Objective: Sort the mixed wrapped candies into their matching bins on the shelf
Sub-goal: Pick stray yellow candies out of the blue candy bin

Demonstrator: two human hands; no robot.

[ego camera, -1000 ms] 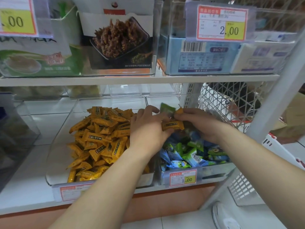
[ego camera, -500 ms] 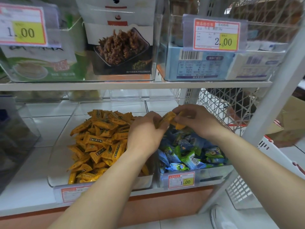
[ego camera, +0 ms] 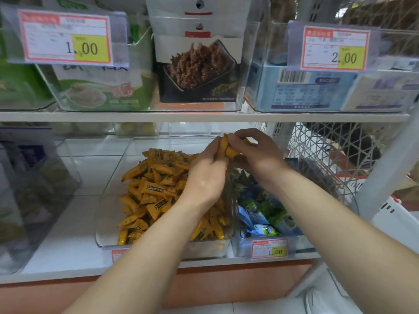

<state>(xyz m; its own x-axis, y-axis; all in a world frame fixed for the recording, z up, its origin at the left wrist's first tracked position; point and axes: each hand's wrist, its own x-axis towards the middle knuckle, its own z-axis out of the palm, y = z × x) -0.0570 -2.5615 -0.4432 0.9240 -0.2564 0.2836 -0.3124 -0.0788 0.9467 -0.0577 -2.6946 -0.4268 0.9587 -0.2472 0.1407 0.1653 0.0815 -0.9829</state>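
Note:
Two clear bins stand side by side on the lower shelf. The left bin (ego camera: 108, 223) holds a heap of orange wrapped candies (ego camera: 154, 191). In the right bin (ego camera: 301, 243) lie blue and green wrapped candies (ego camera: 258, 214). Above the wall between the bins, both hands meet around a small bunch of orange candies (ego camera: 225, 147). My left hand (ego camera: 206, 177) grips the bunch from the left. From the right, my right hand (ego camera: 256, 155) pinches the same bunch with curled fingers. How many candies are in the bunch is hidden by the fingers.
The upper shelf edge (ego camera: 204, 116) runs just above the hands, carrying clear boxes of snack packs and price tags. A white wire basket (ego camera: 328, 150) stands right of the bins. A dark clear box (ego camera: 34, 189) sits at the left. A white upright post (ego camera: 390, 164) rises at the right.
Both hands have risen from the blue and green bin with orange candies gathered between them. The green candy seen a second ago is no longer in the fingers.

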